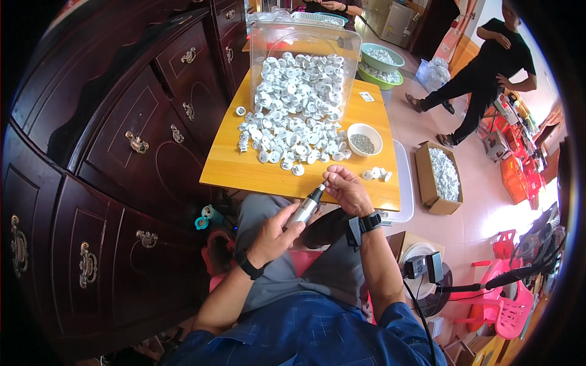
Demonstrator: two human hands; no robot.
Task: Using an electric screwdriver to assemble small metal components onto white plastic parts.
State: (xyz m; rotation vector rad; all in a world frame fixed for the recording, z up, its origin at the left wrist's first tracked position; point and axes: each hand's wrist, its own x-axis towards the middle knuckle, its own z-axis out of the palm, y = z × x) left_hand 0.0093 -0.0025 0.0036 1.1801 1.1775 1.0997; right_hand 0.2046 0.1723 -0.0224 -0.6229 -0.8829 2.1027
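Note:
My left hand [276,236] is wrapped round a silver and black electric screwdriver [306,208], tilted up toward the table's front edge. At its tip my right hand [347,190] is closed in a pinch, and what its fingers hold is too small to make out. Just beyond my hands, a heap of small white round plastic parts [297,143] spills out of a clear plastic bin [354,67] lying on its side. A white bowl [375,135] of small metal screws stands right of the heap. Several loose white parts [376,174] lie near the table's right front corner.
The yellow wooden table [226,168] is in front of my knees, with dark cabinets [122,165] along the left. A cardboard box [425,177] of white parts and stacked basins [395,53] stand on the right. One person [488,67] stands there; another's hands [332,5] show at the back.

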